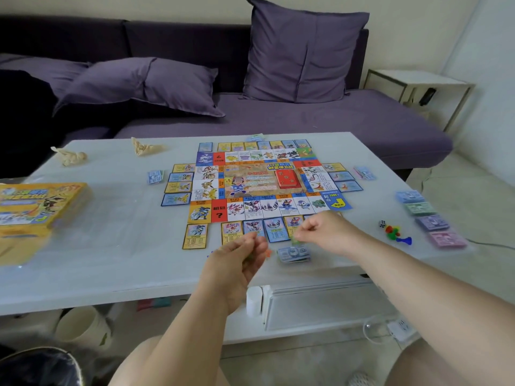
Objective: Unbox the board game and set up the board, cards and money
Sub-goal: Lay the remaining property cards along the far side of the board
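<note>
The game board point(259, 185) lies flat in the middle of the white table point(111, 246), with a red card deck point(287, 179) on its centre. Property cards point(195, 235) line all four sides. My right hand point(326, 232) hovers over the board's near edge and pinches a small green piece point(296, 240). My left hand point(239, 260) is just left of it, fingers curled round something small and blurred, and a tiny orange piece point(268, 252) shows at its fingertips. A blue stack of money point(294, 253) lies below my hands.
Several sorted money stacks point(429, 218) sit at the table's right end, with a die and coloured pawns point(393, 232) beside them. The yellow game box point(36, 204) stands at the left. Two crumpled wrappers point(69, 156) lie at the back left, and a purple sofa point(278, 115) is behind the table.
</note>
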The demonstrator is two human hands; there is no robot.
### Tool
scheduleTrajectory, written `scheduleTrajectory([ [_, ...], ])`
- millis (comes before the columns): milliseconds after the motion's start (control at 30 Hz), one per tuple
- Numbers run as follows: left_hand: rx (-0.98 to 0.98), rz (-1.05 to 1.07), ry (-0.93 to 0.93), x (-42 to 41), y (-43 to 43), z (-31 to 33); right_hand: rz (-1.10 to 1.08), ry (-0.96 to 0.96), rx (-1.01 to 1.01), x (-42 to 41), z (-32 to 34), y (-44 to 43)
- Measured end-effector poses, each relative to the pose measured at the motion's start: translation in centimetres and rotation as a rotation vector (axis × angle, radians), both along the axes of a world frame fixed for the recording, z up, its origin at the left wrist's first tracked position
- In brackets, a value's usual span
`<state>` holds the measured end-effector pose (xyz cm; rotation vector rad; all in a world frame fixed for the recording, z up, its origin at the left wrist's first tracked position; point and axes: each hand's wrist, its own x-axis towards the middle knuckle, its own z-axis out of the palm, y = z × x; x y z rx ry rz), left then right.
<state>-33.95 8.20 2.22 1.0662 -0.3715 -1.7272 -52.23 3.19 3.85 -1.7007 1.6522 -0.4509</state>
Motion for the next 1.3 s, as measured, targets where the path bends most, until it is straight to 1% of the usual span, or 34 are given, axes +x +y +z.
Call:
scheduleTrajectory([
  [167,0.078,0.033,0.148,0.1,-0.1,0.2,0.018,0.101,-0.071,0.2,-2.4,0.0],
  [300,0.067,0.023,0.14,0.1,-0.1,0.3,-0.006,0.182,-0.14,0.0,-3.4,-0.2],
  [367,0.047,0.008,0.106,0.0,-0.1,0.3,-0.042,0.13,-0.216,-0.3,-2.9,0.0],
  [433,0.016,-0.02,0.06,-0.2,-0.4,0.3,-0.081,0.026,-0.274,-0.4,-1.5,0.2],
  [500,-0.022,-0.078,0.008,-0.6,-0.6,0.3,-0.05,-0.045,-0.24,-0.4,0.3,0.5],
  [633,-0.098,-0.217,-0.099,-2.2,-1.1,0.8,0.144,-0.061,-0.046,-0.1,2.5,0.9],
  [733,-0.119,-0.298,-0.154,-3.2,-2.2,1.3,0.184,-0.078,-0.008,-0.3,2.9,0.6],
  [833,-0.111,-0.318,-0.206,-4.4,-3.8,2.0,0.111,-0.2,0.021,-1.3,2.7,-0.8],
  [967,-0.125,-0.342,-0.225,-6.4,-6.6,3.1,-0.075,-0.457,0.149,-3.4,2.3,-3.6],
  [1033,-0.155,-0.368,-0.244,-7.7,-8.2,3.4,-0.117,-0.567,0.197,-4.7,2.0,-5.0],
  [1100,-0.189,-0.381,-0.299,-9.0,-10.0,3.6,-0.143,-0.649,0.207,-6.0,1.9,-6.4],
  [1167,-0.197,-0.356,-0.325,-10.1,-12.0,3.7,-0.243,-0.74,0.164,-7.8,1.8,-8.2],
  [1200,-0.19,-0.339,-0.321,-10.6,-13.1,3.7,-0.303,-0.736,0.105,-9.0,1.6,-9.3],
  [1233,-0.174,-0.323,-0.306,-11.1,-14.2,3.7,-0.356,-0.65,0.014,-10.5,1.5,-10.5],
  [1300,-0.116,-0.286,-0.233,-12.1,-16.2,3.6,-0.42,-0.349,-0.198,-13.5,1.1,-13.0],
])
